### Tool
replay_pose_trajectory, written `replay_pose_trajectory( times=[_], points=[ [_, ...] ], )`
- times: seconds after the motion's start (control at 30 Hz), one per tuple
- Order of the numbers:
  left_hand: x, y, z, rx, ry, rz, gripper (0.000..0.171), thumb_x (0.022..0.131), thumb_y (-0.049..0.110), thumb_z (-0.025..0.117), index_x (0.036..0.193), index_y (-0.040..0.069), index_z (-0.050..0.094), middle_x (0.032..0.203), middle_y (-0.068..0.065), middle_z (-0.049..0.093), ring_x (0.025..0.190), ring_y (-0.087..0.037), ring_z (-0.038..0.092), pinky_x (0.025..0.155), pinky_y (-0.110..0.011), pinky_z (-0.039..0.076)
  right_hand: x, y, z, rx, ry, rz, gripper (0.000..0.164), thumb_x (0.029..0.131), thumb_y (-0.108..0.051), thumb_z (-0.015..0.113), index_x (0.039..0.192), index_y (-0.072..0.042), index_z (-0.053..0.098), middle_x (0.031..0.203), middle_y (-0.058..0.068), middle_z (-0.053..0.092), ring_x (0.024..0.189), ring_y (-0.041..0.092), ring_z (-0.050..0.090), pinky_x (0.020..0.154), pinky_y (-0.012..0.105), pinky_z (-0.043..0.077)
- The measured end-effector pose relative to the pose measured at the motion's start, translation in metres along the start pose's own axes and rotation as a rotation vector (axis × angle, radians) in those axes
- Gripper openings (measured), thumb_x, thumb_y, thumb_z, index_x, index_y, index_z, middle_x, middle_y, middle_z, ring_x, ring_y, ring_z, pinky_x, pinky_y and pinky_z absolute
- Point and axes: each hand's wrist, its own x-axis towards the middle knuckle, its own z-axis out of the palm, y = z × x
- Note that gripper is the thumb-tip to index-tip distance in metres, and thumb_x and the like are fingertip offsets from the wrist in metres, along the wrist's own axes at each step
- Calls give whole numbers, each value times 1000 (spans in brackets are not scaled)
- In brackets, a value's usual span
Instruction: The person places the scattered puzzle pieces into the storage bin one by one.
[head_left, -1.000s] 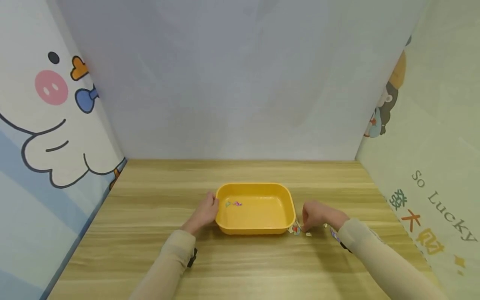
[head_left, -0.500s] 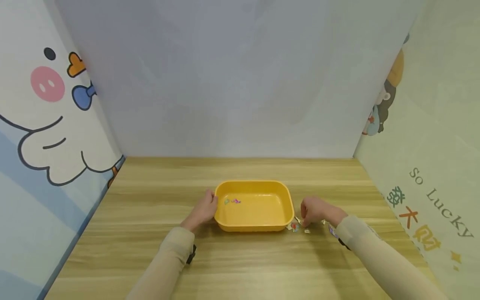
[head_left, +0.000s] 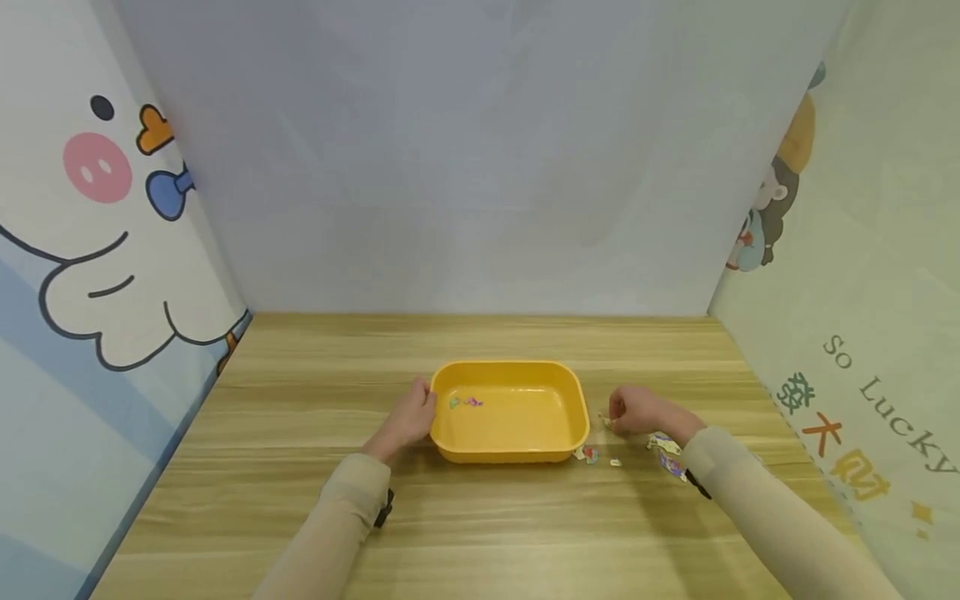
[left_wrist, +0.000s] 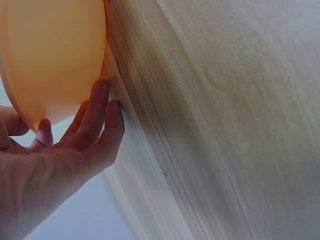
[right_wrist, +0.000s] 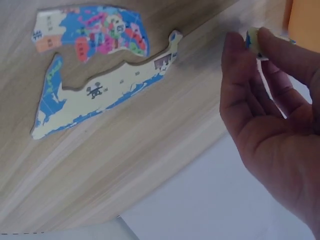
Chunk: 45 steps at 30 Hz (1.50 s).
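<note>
A small puzzle piece (right_wrist: 253,39) is pinched in the right hand's (head_left: 639,411) grip, just right of a yellow tray (head_left: 525,425) with colourful bits (head_left: 473,402) inside. The left hand's (head_left: 408,419) grip holds the tray's left side. Larger map pieces (right_wrist: 115,86) lie on the wooden worktop (head_left: 517,533) nearby.

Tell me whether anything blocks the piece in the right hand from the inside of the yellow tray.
Only the right wall of the yellow tray stands in the way; the piece, pinched in the right hand, would probably need lifting over it. Loose pieces lie by the tray's near right corner, off the direct line.
</note>
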Motion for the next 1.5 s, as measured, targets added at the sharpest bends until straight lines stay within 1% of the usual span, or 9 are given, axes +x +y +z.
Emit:
replay_pose_trajectory(
  times=[0.13, 0.23, 0.43, 0.63, 0.7, 0.93, 1.03, 1.33, 1.5],
  points=[
    [2, 0, 0, -15, 3, -6, 20, 103, 16, 34, 111, 1, 44, 86, -12, 52, 73, -22, 52, 62, -32, 45, 1, 1, -7, -30, 67, -40, 3, 81, 1, 66, 83, -2, 66, 81, 6, 61, 75, 25, 58, 67, 40, 50],
    [3, -1, 0, -8, 12, 8, 19, 102, 15, 34, 108, 0, 44, 85, -12, 51, 72, -22, 52, 62, -32, 45, 2, 0, -11, -46, 118, -71, 8, 84, 2, 63, 88, 1, 69, 86, 10, 66, 82, 29, 62, 73, 44, 51],
    [1, 0, 1, -3, 12, 11, 18, 102, 15, 35, 108, 0, 45, 85, -11, 52, 73, -22, 52, 63, -32, 45, 3, -3, -19, -31, 185, -58, 18, 85, 3, 60, 100, 7, 68, 85, 12, 68, 74, 23, 64, 67, 41, 53],
    [-1, 1, 0, -5, 10, 12, 19, 102, 15, 35, 108, -1, 45, 84, -12, 52, 72, -22, 52, 62, -32, 45, 6, -9, -27, -4, 255, -75, 13, 80, 4, 66, 92, 6, 63, 77, 7, 62, 67, 20, 61, 63, 36, 52],
    [-1, 0, 0, 5, 12, 19, 19, 102, 14, 35, 107, -1, 45, 84, -11, 51, 71, -22, 52, 61, -32, 45, 8, -10, -29, 1, 257, -86, 12, 80, 4, 67, 91, 7, 63, 76, 7, 63, 66, 20, 62, 62, 35, 52],
    [3, -4, 2, 6, 10, 20, 18, 102, 14, 35, 107, -1, 44, 83, -11, 51, 70, -21, 51, 60, -31, 44, 12, -13, -36, -35, 235, -74, 15, 82, 1, 66, 96, 5, 67, 85, 8, 67, 74, 21, 64, 68, 36, 53],
    [3, -3, 2, 9, 10, 28, 18, 102, 14, 35, 107, -1, 44, 83, -11, 51, 71, -22, 51, 61, -32, 45, 15, -16, -39, -41, 230, -88, 15, 83, 2, 65, 97, 4, 68, 87, 10, 67, 77, 24, 64, 69, 38, 53],
    [1, -2, 1, 5, 23, 42, 17, 102, 13, 36, 104, 0, 44, 81, -11, 51, 71, -21, 51, 61, -32, 44, 23, -29, -45, -35, 236, -128, 18, 83, 3, 63, 100, 4, 69, 94, 14, 67, 87, 30, 62, 74, 42, 51],
    [3, -5, 3, 12, 29, 46, 14, 102, 13, 36, 102, 1, 44, 81, -10, 50, 70, -21, 51, 61, -32, 44, 28, -38, -45, -11, 239, -129, 18, 83, 5, 63, 100, 3, 69, 95, 15, 67, 85, 28, 63, 73, 40, 52]
  ],
)
